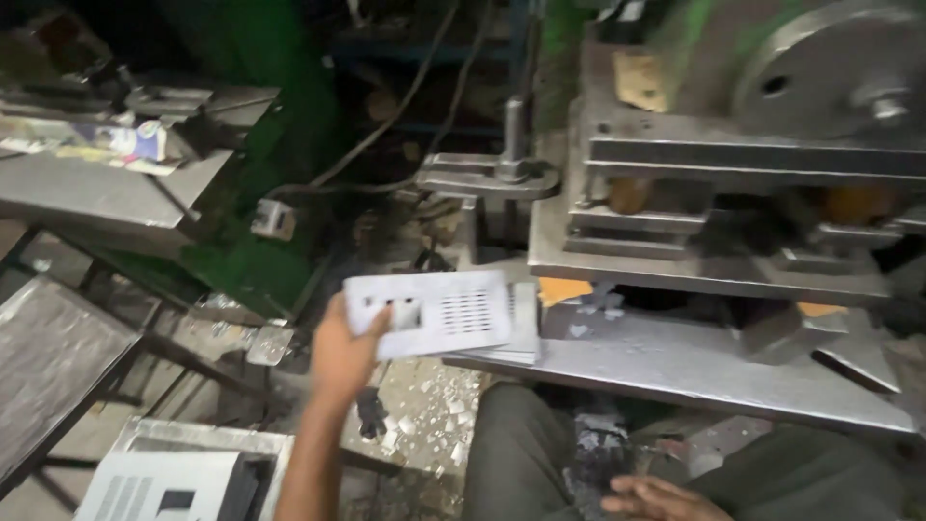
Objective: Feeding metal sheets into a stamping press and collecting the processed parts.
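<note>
Head view, nearest first: the right hand [656, 499] rests low at the frame's bottom edge on the person's dark trouser leg [540, 453], its fingers stretched out loosely and apart, holding nothing. To its left a stack of pale slotted metal plates [159, 485] lies in a tray near the floor. Higher up, the left hand [345, 349] is raised at the end of a bare forearm, its fingers clamped on the left end of a thin grey metal plate [439, 314] with rectangular cut-outs and a patch of fine slots. That plate is held flat in the air, just in front of the edge of the steel bench [694, 362], where a few similar sheets lie under its right end. Small metal scraps [424, 400] litter the floor below. Beyond, on the bench, stands a heavy press [733, 174] with stacked steel blocks and a large round wheel [830, 68]. Far left, a second grey bench [106, 193] carries clutter, beside a green machine frame [256, 260].
</note>
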